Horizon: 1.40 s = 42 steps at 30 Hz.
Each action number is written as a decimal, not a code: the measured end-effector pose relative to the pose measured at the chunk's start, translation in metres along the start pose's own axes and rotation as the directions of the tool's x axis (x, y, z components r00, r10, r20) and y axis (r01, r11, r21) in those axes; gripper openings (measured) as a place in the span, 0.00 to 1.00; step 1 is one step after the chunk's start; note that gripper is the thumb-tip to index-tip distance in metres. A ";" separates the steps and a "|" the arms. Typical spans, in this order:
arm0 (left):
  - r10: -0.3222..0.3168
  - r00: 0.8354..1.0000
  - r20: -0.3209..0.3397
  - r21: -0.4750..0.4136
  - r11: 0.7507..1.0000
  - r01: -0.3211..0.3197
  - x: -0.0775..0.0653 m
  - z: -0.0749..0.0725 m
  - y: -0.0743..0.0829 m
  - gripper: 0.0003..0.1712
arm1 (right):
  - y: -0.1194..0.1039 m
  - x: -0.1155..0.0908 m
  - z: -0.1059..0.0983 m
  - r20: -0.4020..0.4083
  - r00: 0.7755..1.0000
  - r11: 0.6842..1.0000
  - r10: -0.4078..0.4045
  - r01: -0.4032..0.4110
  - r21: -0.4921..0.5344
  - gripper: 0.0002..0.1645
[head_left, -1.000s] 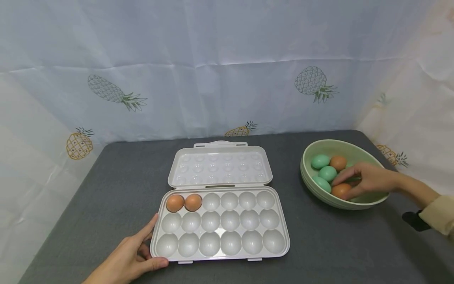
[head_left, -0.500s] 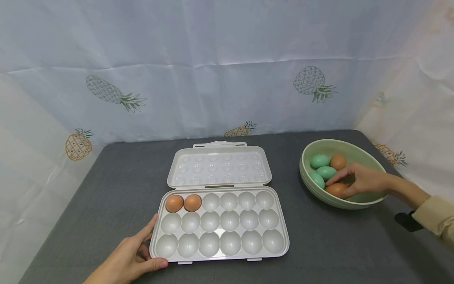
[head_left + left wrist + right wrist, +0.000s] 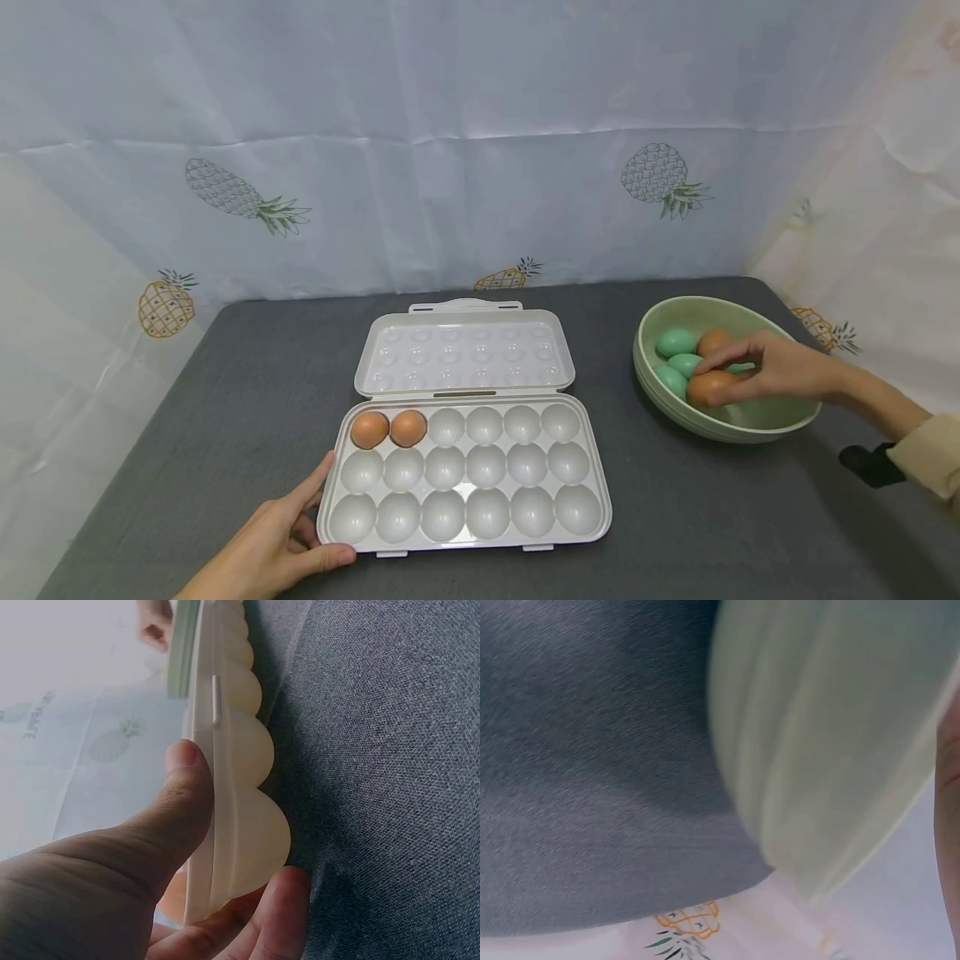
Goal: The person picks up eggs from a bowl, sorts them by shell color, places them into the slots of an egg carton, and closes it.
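Note:
An egg tray [image 3: 487, 512] lies with its lid folded back, two brown eggs [image 3: 408, 428] in the left end of its far row. My left hand [image 3: 270, 533] grips the tray's near-left corner. In the left wrist view the thumb [image 3: 184, 787] presses its rim and the fingers curl beneath. Over at the right, my right hand [image 3: 787, 371] reaches into a pale green bowl [image 3: 720, 429] and pinches a brown egg [image 3: 708, 389] between thumb and fingers. Green eggs [image 3: 677, 342] and another brown egg [image 3: 712, 340] lie around it, partly hidden by the hand.
The raised lid [image 3: 465, 350] stretches behind the tray. A dark grey cloth [image 3: 285, 383] covers the table. White pineapple-print curtain [image 3: 450, 192] hangs along the back and both sides. The bowl's ridged side [image 3: 802, 750] fills much of the right wrist view.
My right hand has taken hold of the brown egg and lifted it a little within the bowl. Green eggs beside it have shifted. My left hand stays on the tray.

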<state>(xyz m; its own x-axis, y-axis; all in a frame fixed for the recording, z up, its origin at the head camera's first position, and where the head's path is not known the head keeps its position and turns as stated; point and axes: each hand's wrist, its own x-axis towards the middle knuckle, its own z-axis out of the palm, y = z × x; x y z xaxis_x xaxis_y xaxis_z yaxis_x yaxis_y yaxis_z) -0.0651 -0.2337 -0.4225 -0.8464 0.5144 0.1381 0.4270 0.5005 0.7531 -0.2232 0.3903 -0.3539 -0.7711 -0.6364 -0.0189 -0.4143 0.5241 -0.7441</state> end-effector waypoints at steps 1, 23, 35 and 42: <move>-0.005 1.000 0.002 -0.001 1.000 0.005 0.000 0.000 0.000 0.61 | -0.003 0.001 -0.001 -0.023 1.000 1.000 0.007 -0.007 -0.004 0.21; -0.007 1.000 -0.025 0.035 0.999 0.008 0.000 0.001 -0.002 0.61 | -0.048 0.038 0.005 -0.332 0.942 0.994 0.049 -0.013 0.109 0.27; 0.001 1.000 -0.029 0.032 0.999 0.000 0.000 0.001 -0.002 0.62 | -0.076 0.073 0.040 -0.396 0.910 0.950 0.121 0.010 0.312 0.24; -0.011 1.000 -0.017 0.024 1.000 0.011 0.000 0.001 -0.002 0.61 | -0.093 0.097 0.063 -0.403 0.905 0.885 0.139 0.069 0.460 0.24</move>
<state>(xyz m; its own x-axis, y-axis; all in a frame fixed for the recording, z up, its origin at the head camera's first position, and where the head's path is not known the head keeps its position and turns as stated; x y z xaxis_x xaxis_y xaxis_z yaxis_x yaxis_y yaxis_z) -0.0656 -0.2339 -0.4249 -0.8563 0.4969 0.1409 0.4252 0.5232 0.7386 -0.2294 0.2440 -0.3289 -0.9500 -0.2747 0.1487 -0.1975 0.1595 -0.9672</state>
